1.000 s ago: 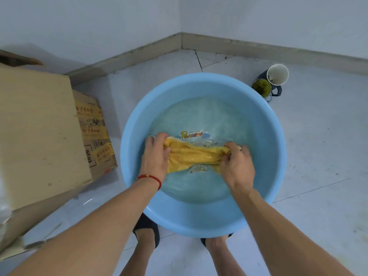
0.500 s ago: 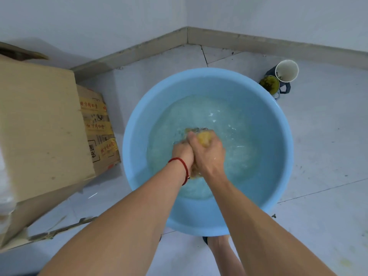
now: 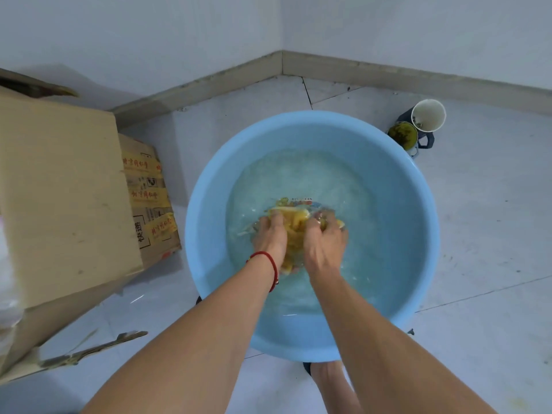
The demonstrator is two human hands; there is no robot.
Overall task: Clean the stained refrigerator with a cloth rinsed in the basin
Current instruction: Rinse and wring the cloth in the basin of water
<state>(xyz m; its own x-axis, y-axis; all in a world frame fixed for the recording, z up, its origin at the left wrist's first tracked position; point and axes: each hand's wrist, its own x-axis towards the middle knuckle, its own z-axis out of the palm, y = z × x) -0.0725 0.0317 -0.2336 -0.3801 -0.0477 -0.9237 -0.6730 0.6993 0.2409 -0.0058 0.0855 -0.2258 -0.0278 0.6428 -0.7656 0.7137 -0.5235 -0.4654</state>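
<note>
Both hands in the basin (image 3: 209,234), which sits on the floor (image 3: 478,234) near the room corner. Left hand (image 3: 270,237) and right hand (image 3: 324,246) are side by side, fingers curled round a bunched yellow cloth (image 3: 294,222), gripping it in the water (image 3: 343,189). Cloth is wet, mid-basin, partly under water. Red string (image 3: 264,255) on left wrist. Box (image 3: 59,189) at the floor's left edge; cup (image 3: 428,115) beyond the basin's far right rim.
</note>
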